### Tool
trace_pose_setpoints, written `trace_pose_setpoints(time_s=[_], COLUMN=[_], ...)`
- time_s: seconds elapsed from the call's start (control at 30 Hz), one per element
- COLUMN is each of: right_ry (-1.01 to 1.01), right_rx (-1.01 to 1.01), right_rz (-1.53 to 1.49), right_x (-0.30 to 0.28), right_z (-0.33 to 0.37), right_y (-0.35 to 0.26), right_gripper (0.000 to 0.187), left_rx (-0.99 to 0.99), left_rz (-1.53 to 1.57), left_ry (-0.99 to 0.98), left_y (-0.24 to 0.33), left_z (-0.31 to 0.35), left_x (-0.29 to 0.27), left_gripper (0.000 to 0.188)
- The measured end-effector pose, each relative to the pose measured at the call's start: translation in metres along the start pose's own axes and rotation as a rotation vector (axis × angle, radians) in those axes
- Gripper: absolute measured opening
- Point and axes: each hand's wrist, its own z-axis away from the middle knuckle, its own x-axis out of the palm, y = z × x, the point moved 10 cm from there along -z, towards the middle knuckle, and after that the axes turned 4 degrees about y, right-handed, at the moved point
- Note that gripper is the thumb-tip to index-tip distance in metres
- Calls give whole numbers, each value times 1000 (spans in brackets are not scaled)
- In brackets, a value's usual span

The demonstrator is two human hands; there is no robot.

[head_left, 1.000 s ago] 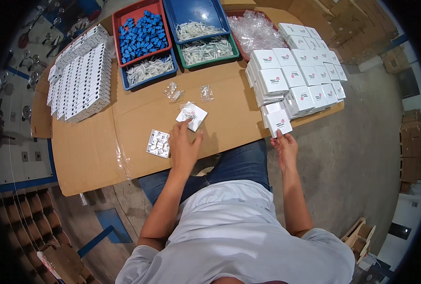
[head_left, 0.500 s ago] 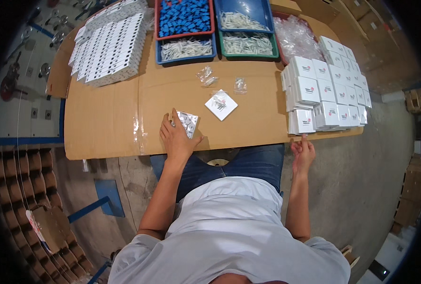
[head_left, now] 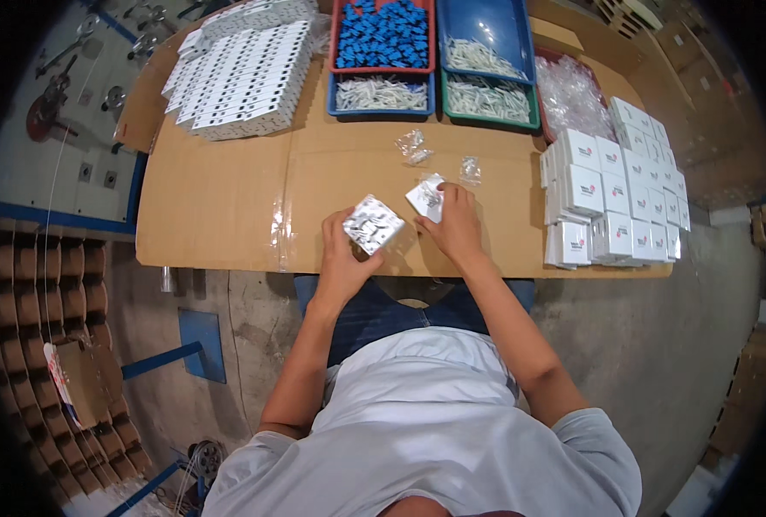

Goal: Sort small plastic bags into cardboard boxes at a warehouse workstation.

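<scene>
Gripping a square white housing [head_left: 373, 226], my left fingers [head_left: 334, 233]; at its two o'clock, my right fingers [head_left: 458, 201] partly hide a white plate [head_left: 421, 198], grip unclear.

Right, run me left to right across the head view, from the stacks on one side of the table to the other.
Stacked white pieces with dark openings → white square housing in the left hand → white square plate in the right hand → small clear packet → stacked white square-faced units.

White cover [head_left: 424, 202], blue clips [head_left: 383, 36], red tray [head_left: 432, 43]
</scene>
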Motion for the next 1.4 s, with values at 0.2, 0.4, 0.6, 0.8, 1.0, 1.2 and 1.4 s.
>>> trace_pose_setpoints(time_s=[0.2,0.4,0.6,0.8,1.0,1.2,1.4], right_ry=[-471,-526,-529,-532,-342,-100,-76], right_rx=[594,828,677,532,425,-12,-95], right_rz=[-215,-1444,-1614,-1467,-1240,-700,-670], right_x=[-59,-66,-71,-58,-53,-70,-70], right_z=[15,33,28,22,17,22,29], right_y=[37,35,4,-20,-43,-79,-94], right_gripper=[59,66,61,61,54,62,64], left_rx=[-24,-107,-299,-512,-645,-502,-368], left_rz=[584,925,1222,1326,1470,1300,1224], left_ry=[-32,-156,-230,-190,-141,-5,8], left_y=[-7,14,32,41,43,50,64], left_z=[4,-12,-16,-8,-1,-4,-4], left_x=[-11,1,36,60,74,63,50], left_gripper=[86,85,76,75,69,63,62])
